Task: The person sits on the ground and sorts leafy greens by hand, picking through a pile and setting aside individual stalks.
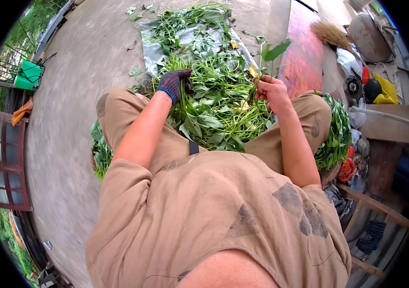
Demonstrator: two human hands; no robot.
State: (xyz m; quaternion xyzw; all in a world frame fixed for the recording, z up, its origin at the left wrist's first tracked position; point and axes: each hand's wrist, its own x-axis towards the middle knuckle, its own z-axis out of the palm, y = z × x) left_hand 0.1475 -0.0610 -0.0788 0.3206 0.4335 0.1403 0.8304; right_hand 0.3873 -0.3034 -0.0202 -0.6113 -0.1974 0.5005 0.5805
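Observation:
My left hand [176,83], in a dark knit glove with a blue cuff, is closed around a bunch of green leafy stems [185,108] at the left side of the pile. My bare right hand [270,91] pinches a single stem, which stands upright with a large green leaf [276,50] at its top and a yellow leaf [253,71] beside the fingers. Between my knees lies a heap of cut greens [219,91], spread over a grey plastic sheet [152,48] on the concrete.
More greens are heaped beside my left knee [99,149] and my right knee [334,129]. A reddish board [302,53], a straw broom [331,35] and a yellow bag [386,90] are at the right. A green container [28,75] and a window frame [8,160] are at the left.

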